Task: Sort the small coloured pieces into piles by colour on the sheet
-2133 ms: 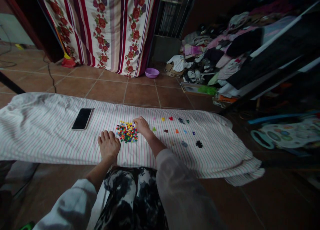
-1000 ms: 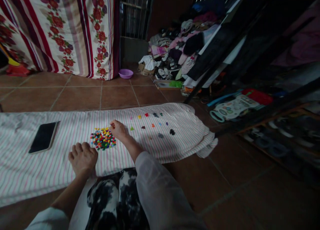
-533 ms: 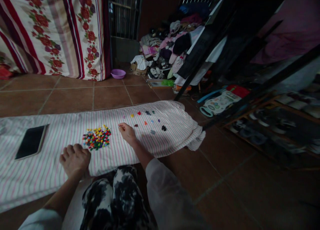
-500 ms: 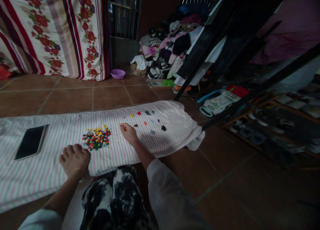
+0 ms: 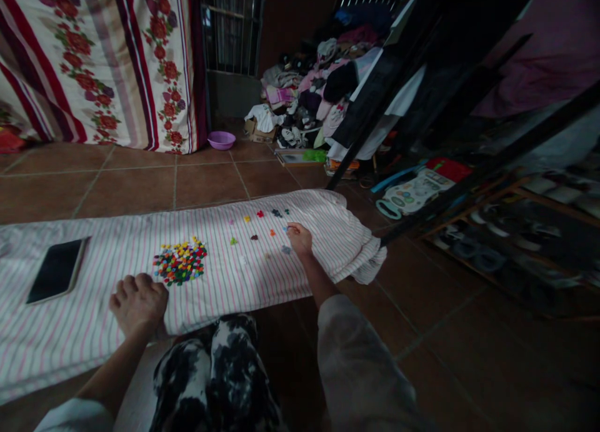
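Observation:
On the striped cloth (image 5: 112, 251) lies a heap of small multicoloured pieces (image 5: 180, 261). Right of it, small groups sorted by colour are spread out, among them a yellow group (image 5: 247, 219), a red group (image 5: 260, 214), a green group (image 5: 233, 241) and a grey group (image 5: 285, 249). My left hand (image 5: 139, 302) rests on the cloth's near edge, below the heap, its fingers bent and apart. My right hand (image 5: 300, 237) is pinched beside a light blue piece (image 5: 284, 229); whatever its fingertips hold is too small to make out.
A phone (image 5: 57, 271) lies on the cloth at the left. Behind are a purple basin (image 5: 221, 140) and a heap of clothes (image 5: 319, 88). A dark slanted pole (image 5: 360, 147) and a shoe rack (image 5: 539, 200) stand at the right.
My right hand has moved right across the cloth, from beside the heap to the far colour groups, uncovering the green group. My left hand has stayed nearly still.

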`<state>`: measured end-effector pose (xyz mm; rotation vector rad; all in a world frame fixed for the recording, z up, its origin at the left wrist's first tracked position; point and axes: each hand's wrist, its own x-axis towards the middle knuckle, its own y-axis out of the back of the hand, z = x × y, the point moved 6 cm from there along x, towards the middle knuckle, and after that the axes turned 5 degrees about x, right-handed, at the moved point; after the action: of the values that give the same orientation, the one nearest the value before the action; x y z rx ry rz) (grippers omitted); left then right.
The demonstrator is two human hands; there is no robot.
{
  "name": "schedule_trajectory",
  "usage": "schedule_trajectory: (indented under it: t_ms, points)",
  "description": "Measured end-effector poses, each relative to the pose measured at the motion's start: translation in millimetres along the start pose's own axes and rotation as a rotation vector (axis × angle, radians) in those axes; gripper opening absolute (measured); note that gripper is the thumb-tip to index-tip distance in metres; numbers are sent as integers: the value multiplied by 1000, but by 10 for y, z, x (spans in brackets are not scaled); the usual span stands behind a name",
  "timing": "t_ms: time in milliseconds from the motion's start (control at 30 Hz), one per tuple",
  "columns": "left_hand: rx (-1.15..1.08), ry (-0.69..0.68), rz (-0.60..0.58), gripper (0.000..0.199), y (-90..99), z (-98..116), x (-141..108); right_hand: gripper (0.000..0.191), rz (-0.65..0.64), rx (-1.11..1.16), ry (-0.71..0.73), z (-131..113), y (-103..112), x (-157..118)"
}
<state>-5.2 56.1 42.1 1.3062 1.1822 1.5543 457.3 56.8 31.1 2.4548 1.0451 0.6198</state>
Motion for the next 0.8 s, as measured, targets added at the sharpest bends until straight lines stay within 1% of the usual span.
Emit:
schedule_trajectory:
  t_ms: [100,200,300,367,500,600,700,800]
  points:
    - [-14,4,-3,38,-10,-3,4,35,44,-90,-62,164,280,197]
    - [-5,-1,4,38,-9,0,2,35,29,-211,-92,273,396,338]
    - [16,-1,5,39,10,13,2,36,-56,-342,-110,363,364,425]
    - [24,4,-19,39,20,22,8,35,-105,-396,-115,407,318,466]
    - [44,14,-63,37,30,33,22,31,-148,-425,-101,441,243,534]
    - [58,6,-55,36,29,35,23,29,-177,-442,-86,447,201,568]
    - [68,0,-25,37,21,29,19,32,-210,-462,-65,449,174,586]
    - [63,1,-30,37,-2,18,20,37,-243,-484,-48,446,160,586]
